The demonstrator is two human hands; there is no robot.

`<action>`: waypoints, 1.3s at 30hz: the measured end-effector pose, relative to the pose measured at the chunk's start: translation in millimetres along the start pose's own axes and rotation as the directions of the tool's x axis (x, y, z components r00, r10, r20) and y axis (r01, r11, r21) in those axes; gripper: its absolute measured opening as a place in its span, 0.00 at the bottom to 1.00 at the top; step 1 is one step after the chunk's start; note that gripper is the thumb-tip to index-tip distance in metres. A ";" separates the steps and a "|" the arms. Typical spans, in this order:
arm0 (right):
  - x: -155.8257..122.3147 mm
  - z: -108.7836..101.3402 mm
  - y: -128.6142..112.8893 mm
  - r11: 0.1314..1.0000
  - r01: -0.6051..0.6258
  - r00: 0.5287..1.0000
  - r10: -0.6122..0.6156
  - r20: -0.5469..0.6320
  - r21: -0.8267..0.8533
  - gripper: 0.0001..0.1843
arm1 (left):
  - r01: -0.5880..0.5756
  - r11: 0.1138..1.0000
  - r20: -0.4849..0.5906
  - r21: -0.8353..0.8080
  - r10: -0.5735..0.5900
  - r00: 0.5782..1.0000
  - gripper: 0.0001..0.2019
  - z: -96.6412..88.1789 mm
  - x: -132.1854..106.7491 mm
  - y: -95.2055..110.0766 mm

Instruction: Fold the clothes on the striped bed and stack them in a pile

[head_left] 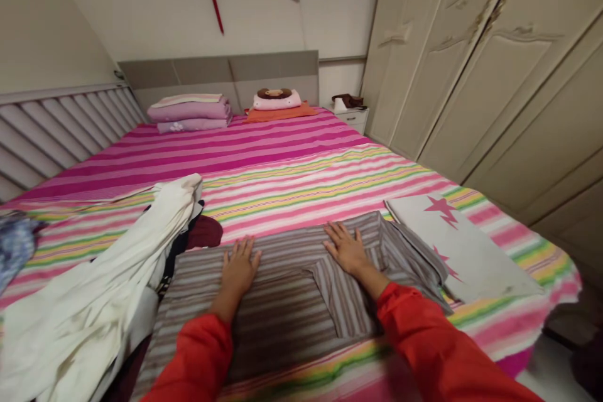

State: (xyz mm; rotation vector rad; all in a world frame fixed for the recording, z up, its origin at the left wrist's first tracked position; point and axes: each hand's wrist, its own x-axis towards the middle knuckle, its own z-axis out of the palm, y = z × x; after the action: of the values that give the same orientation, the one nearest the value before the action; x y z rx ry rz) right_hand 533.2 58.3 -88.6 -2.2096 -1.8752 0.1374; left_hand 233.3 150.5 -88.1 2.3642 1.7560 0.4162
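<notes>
A grey-and-brown striped garment [282, 301] lies spread flat on the bed near its front edge, with one part folded in over the middle. My left hand [240, 267] rests flat on its upper left part, fingers stretched out. My right hand [346, 248] lies flat on its upper right part, fingers spread, holding nothing. Both arms wear red sleeves.
A heap of white and dark clothes [108, 276] lies to the left. A folded white cloth with pink stars [464, 251] sits to the right. Folded purple bedding [191, 113] and an orange pillow [280, 113] lie by the headboard. Wardrobe doors [494, 69] line the right side.
</notes>
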 end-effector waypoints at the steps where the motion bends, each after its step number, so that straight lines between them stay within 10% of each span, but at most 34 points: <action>1: 0.9 -0.6 10.0 1.000 -0.023 1.000 0.023 -0.009 -0.015 0.29 | 0.034 0.997 -0.003 0.063 -0.034 0.999 0.25 -5.3 -0.7 -15.8; 9: 5.0 -14.9 70.1 0.976 -0.213 0.977 0.212 -0.013 -0.053 0.30 | 0.212 0.954 -0.028 0.214 -0.211 0.977 0.27 -44.3 -19.3 -110.0; 13: -13.6 -28.5 38.7 0.957 -0.287 0.957 0.285 -0.048 -0.045 0.31 | 0.267 0.941 -0.125 0.208 -0.246 0.961 0.27 -46.7 -26.9 -75.0; 18: -73.2 -9.1 -13.2 1.000 0.009 0.994 -0.010 -0.108 -0.010 0.28 | -0.009 0.983 -0.093 0.183 0.026 0.995 0.24 -19.4 -62.6 -18.0; 26: -101.2 -31.0 62.5 0.952 -0.294 0.953 0.285 -0.105 -0.082 0.26 | 0.229 0.954 -0.127 0.196 -0.207 0.970 0.26 -30.3 -82.6 -70.5; 30: -105.7 -40.7 29.2 0.930 -0.366 0.913 0.351 -0.206 -0.036 0.28 | 0.238 0.964 -0.170 0.120 -0.216 0.961 0.26 -27.2 -89.9 -26.2; 35: -132.3 -6.9 -13.8 0.998 0.043 0.986 -0.034 -0.165 0.050 0.26 | -0.093 0.987 -0.038 0.133 0.099 0.994 0.25 3.0 -109.6 33.6; 39: -157.3 8.1 16.0 0.979 -0.162 0.944 0.189 -0.269 0.120 0.26 | -0.137 0.981 -0.019 0.135 0.141 0.990 0.24 11.9 -113.8 32.9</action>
State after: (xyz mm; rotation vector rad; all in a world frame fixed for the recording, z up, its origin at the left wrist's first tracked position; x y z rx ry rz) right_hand 519.6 -97.4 -113.3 -2.1956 -1.4917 -0.0513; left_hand 236.4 32.4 -103.6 2.5969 1.6864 0.3638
